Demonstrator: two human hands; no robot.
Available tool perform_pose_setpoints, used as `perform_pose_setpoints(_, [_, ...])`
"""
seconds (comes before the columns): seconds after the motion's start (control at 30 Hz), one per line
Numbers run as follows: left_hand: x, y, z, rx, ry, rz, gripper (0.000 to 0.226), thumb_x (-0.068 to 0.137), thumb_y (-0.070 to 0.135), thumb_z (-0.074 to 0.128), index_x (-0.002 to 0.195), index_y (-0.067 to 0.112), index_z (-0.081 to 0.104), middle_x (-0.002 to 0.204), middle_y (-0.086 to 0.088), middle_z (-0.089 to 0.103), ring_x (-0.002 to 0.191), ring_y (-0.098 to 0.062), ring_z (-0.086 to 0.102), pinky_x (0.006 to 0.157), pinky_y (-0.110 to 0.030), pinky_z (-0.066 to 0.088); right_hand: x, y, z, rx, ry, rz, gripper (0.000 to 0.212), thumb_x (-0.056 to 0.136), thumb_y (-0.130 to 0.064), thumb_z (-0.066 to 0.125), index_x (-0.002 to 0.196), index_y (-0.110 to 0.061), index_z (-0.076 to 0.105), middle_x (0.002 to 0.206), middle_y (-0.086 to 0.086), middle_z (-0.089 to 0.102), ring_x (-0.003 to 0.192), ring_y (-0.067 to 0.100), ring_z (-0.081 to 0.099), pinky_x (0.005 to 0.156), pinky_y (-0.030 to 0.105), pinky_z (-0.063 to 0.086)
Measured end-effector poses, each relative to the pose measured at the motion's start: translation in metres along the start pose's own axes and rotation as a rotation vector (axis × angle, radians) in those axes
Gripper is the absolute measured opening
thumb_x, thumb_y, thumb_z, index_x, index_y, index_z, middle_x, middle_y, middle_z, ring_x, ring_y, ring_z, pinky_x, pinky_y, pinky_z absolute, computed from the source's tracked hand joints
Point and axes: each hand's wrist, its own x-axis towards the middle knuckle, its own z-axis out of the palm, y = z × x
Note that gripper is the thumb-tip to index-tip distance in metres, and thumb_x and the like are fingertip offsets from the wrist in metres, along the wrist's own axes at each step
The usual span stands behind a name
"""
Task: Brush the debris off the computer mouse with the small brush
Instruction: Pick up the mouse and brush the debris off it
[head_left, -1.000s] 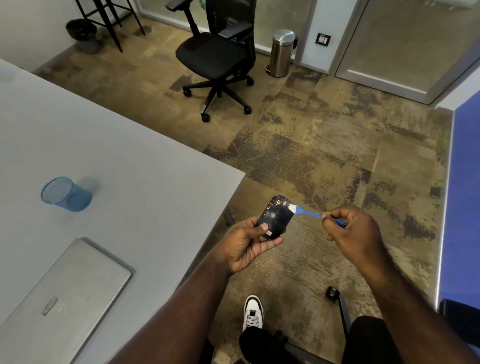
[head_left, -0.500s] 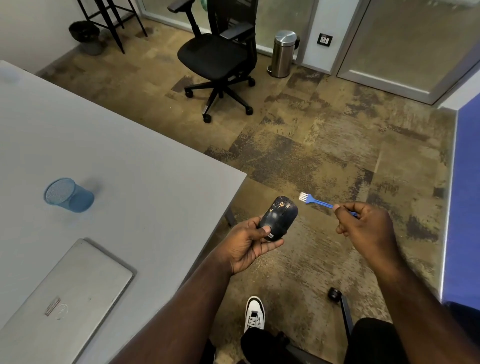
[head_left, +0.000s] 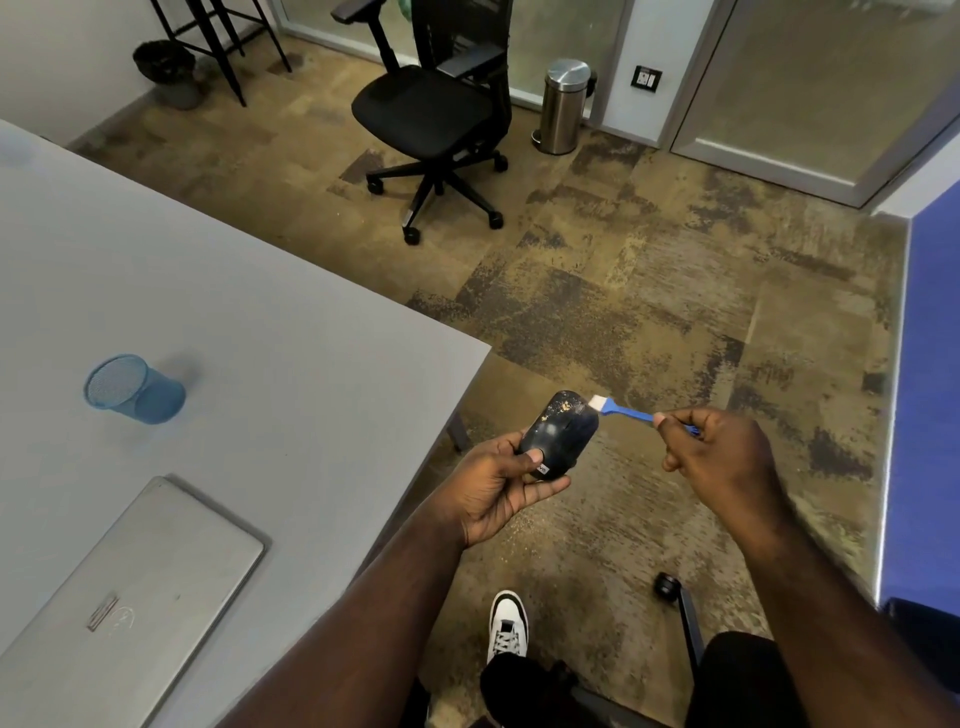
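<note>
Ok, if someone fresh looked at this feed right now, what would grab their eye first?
Most likely the two hands held out over the carpet past the table's corner: the left hand grips a black computer mouse speckled with pale debris at its far end, and the right hand pinches a small blue brush whose white bristles sit at the mouse's upper right edge. Next, the blue mesh cup and closed laptop on the grey table at left.

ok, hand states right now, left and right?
Left hand: closed on the dark speckled computer mouse.
Right hand: closed on the small blue white-bristled brush.
</note>
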Motion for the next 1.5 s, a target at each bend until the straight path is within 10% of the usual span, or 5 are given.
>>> perform_pose_setpoints(0.3, [-0.002, -0.001, -0.001, -0.002, -0.006, 0.002, 0.035, 0.091, -0.009, 0.046, 0.125, -0.007, 0.05, 0.128, -0.027, 0.054, 0.115, -0.037, 0.058, 0.095, -0.047, 0.052, -0.001, 0.003, 0.001, -0.035, 0.004, 0.011, 0.019, 0.094, -0.031, 0.065, 0.087, -0.017, 0.076, 0.05, -0.002, 0.065, 0.032, -0.002, 0.048, 0.032, 0.012, 0.036])
perform_pose_setpoints(0.47, [-0.003, 0.0, -0.002, -0.003, 0.003, 0.005, 0.039, 0.091, -0.009, 0.046, 0.13, -0.009, 0.045, 0.134, -0.03, 0.049, 0.117, -0.039, 0.056, 0.094, -0.046, 0.053, -0.005, 0.003, -0.002, 0.083, -0.046, -0.02, 0.016, 0.092, -0.033, 0.067, 0.092, -0.02, 0.076, 0.055, -0.006, 0.069, 0.045, 0.018, 0.061, 0.049, 0.033, 0.053])
perform_pose_setpoints(1.5, [-0.003, -0.003, -0.004, 0.093, -0.018, -0.009, 0.044, 0.091, -0.008, 0.047, 0.135, -0.006, 0.044, 0.143, -0.03, 0.043, 0.129, -0.041, 0.048, 0.099, -0.046, 0.05, -0.009, -0.015, 0.004, -0.027, -0.086, -0.138, 0.009, 0.091, -0.028, 0.07, 0.087, -0.023, 0.076, 0.047, -0.002, 0.063, 0.032, -0.004, 0.049, 0.03, 0.01, 0.031])
